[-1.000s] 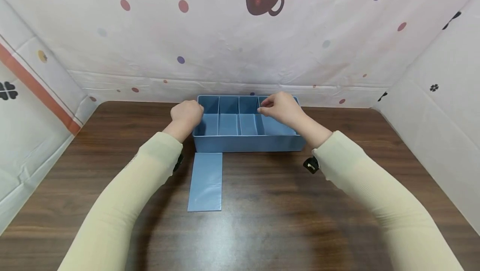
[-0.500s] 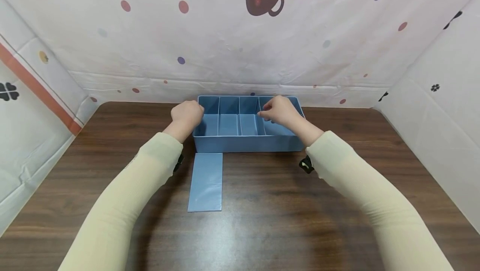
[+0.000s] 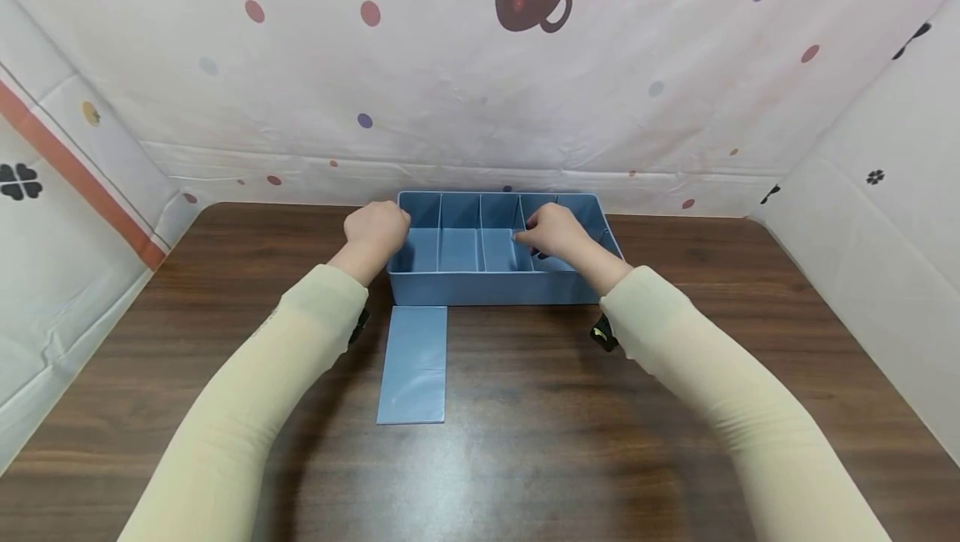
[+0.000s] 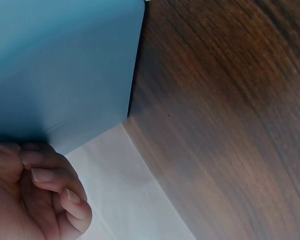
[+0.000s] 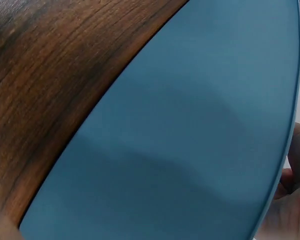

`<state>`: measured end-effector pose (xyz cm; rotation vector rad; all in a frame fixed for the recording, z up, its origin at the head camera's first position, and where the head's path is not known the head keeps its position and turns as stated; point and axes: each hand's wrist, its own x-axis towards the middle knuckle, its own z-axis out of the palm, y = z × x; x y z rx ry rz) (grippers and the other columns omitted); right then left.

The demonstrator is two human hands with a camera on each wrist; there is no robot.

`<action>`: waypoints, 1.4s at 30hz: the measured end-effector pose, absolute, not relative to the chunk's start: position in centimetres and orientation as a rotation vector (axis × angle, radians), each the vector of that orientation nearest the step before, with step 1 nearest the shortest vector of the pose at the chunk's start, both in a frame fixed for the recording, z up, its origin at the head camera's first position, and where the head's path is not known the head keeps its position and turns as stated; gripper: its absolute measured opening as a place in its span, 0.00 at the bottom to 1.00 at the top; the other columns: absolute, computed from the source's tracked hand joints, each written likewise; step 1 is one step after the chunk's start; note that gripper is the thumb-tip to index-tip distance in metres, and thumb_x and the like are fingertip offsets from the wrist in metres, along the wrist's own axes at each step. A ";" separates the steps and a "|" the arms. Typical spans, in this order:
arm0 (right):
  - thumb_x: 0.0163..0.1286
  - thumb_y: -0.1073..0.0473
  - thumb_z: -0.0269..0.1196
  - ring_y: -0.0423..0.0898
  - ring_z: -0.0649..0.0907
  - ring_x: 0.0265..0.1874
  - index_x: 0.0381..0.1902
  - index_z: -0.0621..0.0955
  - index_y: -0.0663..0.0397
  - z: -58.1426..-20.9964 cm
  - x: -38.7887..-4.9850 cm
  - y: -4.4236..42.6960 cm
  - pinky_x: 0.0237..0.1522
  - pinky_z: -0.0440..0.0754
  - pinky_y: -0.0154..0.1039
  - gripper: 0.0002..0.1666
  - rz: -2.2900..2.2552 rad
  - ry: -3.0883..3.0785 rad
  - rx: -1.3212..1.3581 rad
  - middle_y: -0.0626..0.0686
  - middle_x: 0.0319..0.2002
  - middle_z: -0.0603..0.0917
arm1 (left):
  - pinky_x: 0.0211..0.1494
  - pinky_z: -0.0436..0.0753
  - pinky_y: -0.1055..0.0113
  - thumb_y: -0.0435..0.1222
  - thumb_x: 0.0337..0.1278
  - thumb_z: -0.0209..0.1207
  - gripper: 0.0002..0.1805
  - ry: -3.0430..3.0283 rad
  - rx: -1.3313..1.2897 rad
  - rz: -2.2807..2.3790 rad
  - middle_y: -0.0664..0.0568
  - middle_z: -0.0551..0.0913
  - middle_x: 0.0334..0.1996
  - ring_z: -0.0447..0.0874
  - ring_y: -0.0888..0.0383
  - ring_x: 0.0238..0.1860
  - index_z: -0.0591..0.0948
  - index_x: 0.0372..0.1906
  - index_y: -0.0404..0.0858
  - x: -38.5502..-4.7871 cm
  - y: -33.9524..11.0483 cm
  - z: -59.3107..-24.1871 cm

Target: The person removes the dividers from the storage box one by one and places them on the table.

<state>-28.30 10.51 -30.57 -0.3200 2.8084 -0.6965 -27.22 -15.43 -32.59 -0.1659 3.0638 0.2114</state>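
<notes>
**Two Hands Work at a Compartmented Blue Box**

A smooth, plastic-looking blue box [image 3: 502, 288], rectangular and open-topped, sits at the centre of the frame, its long axis running left to right. A person's left hand [image 3: 377, 233], fingers curled, grips its left rim. The right hand [image 3: 558, 233] dips over the right-hand section, thumb and fingers drawn together near an upright divider [image 3: 524, 263]; whether they pinch it cannot be told. Below the box's left end lies a thin, straight-edged blue panel [image 3: 414, 367], its long axis pointing toward the bottom of the frame. The dark, grained wood tabletop [image 3: 525, 409] shines at lower centre and stretches wide to either side of the box. A dotted wall covering [image 3: 450, 67] rises close behind.
</notes>
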 end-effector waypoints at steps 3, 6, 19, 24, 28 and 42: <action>0.74 0.56 0.62 0.47 0.87 0.25 0.27 0.86 0.65 -30.6 -28.3 10.4 0.46 0.87 0.48 0.19 -0.682 2.819 -0.335 0.53 0.21 0.86 | 0.34 0.81 0.57 0.42 0.82 0.39 0.27 3.058 -0.138 0.166 0.42 0.85 0.32 0.79 0.52 0.31 0.85 0.32 0.35 -27.2 -15.4 -32.5; 0.74 0.59 0.60 0.44 0.85 0.21 0.13 0.76 0.55 -30.5 -28.3 10.3 0.40 0.86 0.43 0.25 -0.676 2.829 -0.353 0.51 0.15 0.82 | 0.34 0.82 0.57 0.40 0.82 0.39 0.26 3.054 -0.102 0.115 0.42 0.86 0.33 0.79 0.52 0.31 0.85 0.34 0.35 -27.2 -15.4 -32.3; 0.74 0.60 0.58 0.43 0.86 0.19 0.14 0.81 0.59 -29.7 -28.7 9.9 0.35 0.87 0.39 0.26 -0.653 2.854 -0.361 0.49 0.13 0.80 | 0.35 0.82 0.57 0.41 0.83 0.38 0.28 3.069 -0.141 0.158 0.42 0.87 0.34 0.80 0.52 0.32 0.85 0.32 0.35 -27.2 -15.3 -32.1; 0.76 0.57 0.58 0.43 0.86 0.18 0.19 0.85 0.65 -29.1 -29.0 9.7 0.39 0.89 0.43 0.26 -0.633 2.853 -0.347 0.50 0.15 0.83 | 0.34 0.82 0.57 0.42 0.83 0.38 0.28 3.073 -0.162 0.178 0.42 0.87 0.34 0.80 0.52 0.32 0.85 0.32 0.35 -27.2 -15.4 -32.2; 0.77 0.57 0.58 0.41 0.84 0.16 0.13 0.82 0.59 -28.7 -29.1 9.6 0.36 0.89 0.41 0.29 -0.633 2.850 -0.339 0.50 0.15 0.83 | 0.34 0.82 0.57 0.41 0.83 0.39 0.28 3.072 -0.163 0.159 0.42 0.87 0.33 0.81 0.52 0.32 0.85 0.33 0.35 -27.2 -15.4 -32.2; 0.74 0.61 0.58 0.41 0.84 0.16 0.26 0.87 0.72 -28.0 -29.1 9.7 0.34 0.89 0.41 0.22 -0.685 2.796 -0.314 0.56 0.19 0.87 | 0.38 0.84 0.55 0.43 0.83 0.38 0.29 3.072 -0.193 0.207 0.40 0.88 0.36 0.86 0.49 0.37 0.86 0.34 0.34 -27.2 -15.2 -32.7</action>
